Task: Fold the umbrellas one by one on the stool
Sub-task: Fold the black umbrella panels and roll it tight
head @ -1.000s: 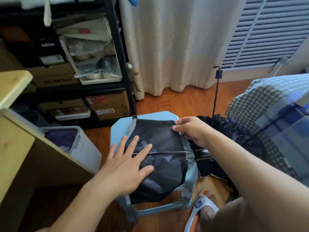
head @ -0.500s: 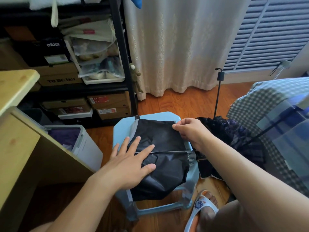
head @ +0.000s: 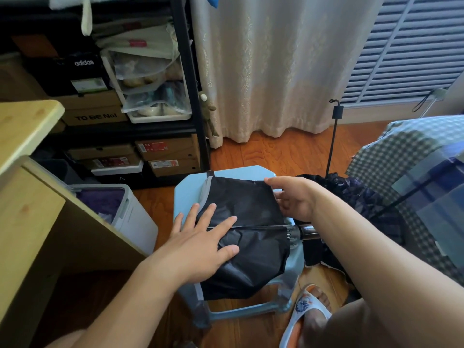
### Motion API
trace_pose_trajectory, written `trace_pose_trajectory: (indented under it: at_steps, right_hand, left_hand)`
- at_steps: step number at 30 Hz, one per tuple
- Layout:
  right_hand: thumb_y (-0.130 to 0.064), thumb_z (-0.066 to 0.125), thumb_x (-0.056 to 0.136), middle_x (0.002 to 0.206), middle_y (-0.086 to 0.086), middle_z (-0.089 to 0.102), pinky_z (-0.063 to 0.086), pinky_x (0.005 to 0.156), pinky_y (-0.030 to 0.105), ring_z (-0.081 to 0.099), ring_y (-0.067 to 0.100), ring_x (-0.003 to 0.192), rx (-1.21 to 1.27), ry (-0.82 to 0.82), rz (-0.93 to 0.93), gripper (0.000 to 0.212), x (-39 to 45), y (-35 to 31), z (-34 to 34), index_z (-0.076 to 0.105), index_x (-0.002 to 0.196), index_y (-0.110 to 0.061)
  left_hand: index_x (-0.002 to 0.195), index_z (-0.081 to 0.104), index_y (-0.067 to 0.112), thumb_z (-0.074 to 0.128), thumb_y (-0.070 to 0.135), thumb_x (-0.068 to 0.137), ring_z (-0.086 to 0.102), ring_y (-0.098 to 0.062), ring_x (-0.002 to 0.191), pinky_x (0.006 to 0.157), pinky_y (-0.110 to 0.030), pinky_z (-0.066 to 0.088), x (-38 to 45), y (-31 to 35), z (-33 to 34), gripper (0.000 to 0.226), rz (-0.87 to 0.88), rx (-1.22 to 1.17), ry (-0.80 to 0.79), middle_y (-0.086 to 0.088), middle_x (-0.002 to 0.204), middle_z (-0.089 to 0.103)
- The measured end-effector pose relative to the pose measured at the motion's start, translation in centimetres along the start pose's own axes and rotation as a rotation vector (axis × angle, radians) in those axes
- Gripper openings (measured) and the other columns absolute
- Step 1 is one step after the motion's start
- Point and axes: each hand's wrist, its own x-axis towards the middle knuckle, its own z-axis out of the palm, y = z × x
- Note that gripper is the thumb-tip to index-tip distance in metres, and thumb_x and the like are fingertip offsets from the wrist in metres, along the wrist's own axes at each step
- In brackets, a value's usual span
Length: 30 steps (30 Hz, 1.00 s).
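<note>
The left hand (head: pixel 200 243) reaches in from seven o'clock, palm down, fingers straight and spread, pressing flat on the black umbrella (head: pixel 247 234) canopy. The right hand (head: pixel 292 198) comes in from four o'clock, wrist bent, fingers loosely curled over the canopy's far right edge; whether it pinches the fabric cannot be told. The umbrella lies across the light blue stool (head: pixel 190 189), its handle end pointing toward three o'clock, fabric draping over the near edge. A second dark umbrella (head: pixel 361 197) lies just beside the stool at three o'clock.
</note>
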Motion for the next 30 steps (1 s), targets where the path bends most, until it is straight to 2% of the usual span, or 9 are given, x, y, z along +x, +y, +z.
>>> trace_pose_trajectory:
  at_steps: [3,10,12,14,16,19,22,24,30]
  right_hand:
    - [-0.022,0.074,0.094,0.108,0.009,0.074,0.06,0.094,0.04,0.071,0.024,0.093,0.062,0.116,-0.132,0.03,0.7,0.3,0.6,0.069,0.117,-0.004]
    - [-0.015,0.077,0.087,0.085,0.01,0.072,0.059,0.074,0.037,0.063,0.022,0.075,0.124,0.322,-0.31,0.008,1.6,1.7,1.3,0.076,0.087,-0.008]
    - [-0.016,0.074,0.089,0.077,0.005,0.068,0.055,0.071,0.035,0.06,0.019,0.073,0.118,0.318,-0.38,0.011,1.2,1.9,1.3,0.074,0.081,-0.009]
    - [-0.014,0.073,0.091,0.078,0.003,0.071,0.055,0.068,0.031,0.064,0.016,0.074,0.145,0.307,-0.463,0.013,0.5,2.0,1.1,0.072,0.08,-0.009]
    - [-0.01,0.072,0.093,0.087,0.005,0.076,0.056,0.068,0.028,0.069,0.016,0.078,0.201,0.27,-0.527,0.013,-0.3,2.0,0.9,0.069,0.08,-0.007]
    - [-0.008,0.072,0.094,0.107,0.014,0.076,0.059,0.079,0.035,0.071,0.021,0.088,0.261,0.189,-0.57,0.014,-1.5,1.9,0.7,0.068,0.08,-0.007]
    - [-0.01,0.073,0.093,0.106,0.022,0.073,0.059,0.09,0.048,0.069,0.03,0.09,0.258,0.127,-0.596,0.012,-2.5,1.7,0.3,0.073,0.08,-0.01]
    - [-0.013,0.075,0.091,0.099,0.02,0.073,0.057,0.093,0.051,0.068,0.031,0.089,0.244,0.106,-0.619,0.011,-2.9,1.6,0.1,0.075,0.08,-0.014]
    - [-0.033,0.079,0.08,0.091,0.01,0.073,0.052,0.096,0.056,0.062,0.025,0.087,0.103,0.158,-0.677,0.018,-4.0,2.0,-0.3,0.078,0.087,-0.016]
  left_hand:
    - [0.152,-0.014,0.06,0.019,0.073,0.099,-0.03,-0.026,0.152,0.124,-0.053,-0.013,0.0,0.0,0.1,0.064,-0.001,-0.003,-0.004,0.007,0.167,-0.028]
    - [0.155,-0.007,0.059,0.023,0.074,0.098,-0.03,-0.022,0.152,0.125,-0.051,-0.012,-0.4,-0.1,-1.1,0.066,0.017,-0.058,-0.044,0.01,0.167,-0.027]
    - [0.156,0.011,0.058,0.029,0.077,0.095,-0.017,-0.021,0.156,0.127,-0.049,-0.004,0.2,-0.4,-2.5,0.067,0.0,-0.2,0.036,0.012,0.17,-0.016]
    - [0.156,0.025,0.051,0.042,0.071,0.096,0.012,-0.025,0.156,0.125,-0.047,0.017,1.7,-1.1,-4.5,0.065,-0.096,-0.495,0.256,0.006,0.171,0.008]
    - [0.157,0.031,0.039,0.052,0.055,0.101,0.037,-0.024,0.146,0.114,-0.04,0.033,3.9,-1.9,-6.5,0.063,-0.207,-0.832,0.424,-0.002,0.164,0.031]
    - [0.153,0.042,0.025,0.057,0.045,0.102,0.054,-0.015,0.127,0.104,-0.032,0.042,6.1,-2.7,-8.0,0.057,-0.185,-1.111,0.444,0.0,0.146,0.054]
    - [0.121,0.066,0.02,0.061,0.036,0.102,0.067,-0.014,0.1,0.09,-0.03,0.052,6.2,-2.7,-8.2,0.026,-0.152,-1.308,0.491,0.0,0.111,0.075]
    - [0.106,0.069,0.018,0.063,0.034,0.101,0.067,-0.017,0.089,0.083,-0.032,0.053,5.6,-2.9,-7.9,0.017,-0.154,-1.342,0.493,-0.004,0.101,0.076]
    - [0.112,0.065,0.016,0.058,0.043,0.102,0.063,-0.019,0.086,0.079,-0.034,0.051,4.3,-2.8,-7.2,0.03,-0.224,-1.276,0.306,-0.008,0.107,0.069]
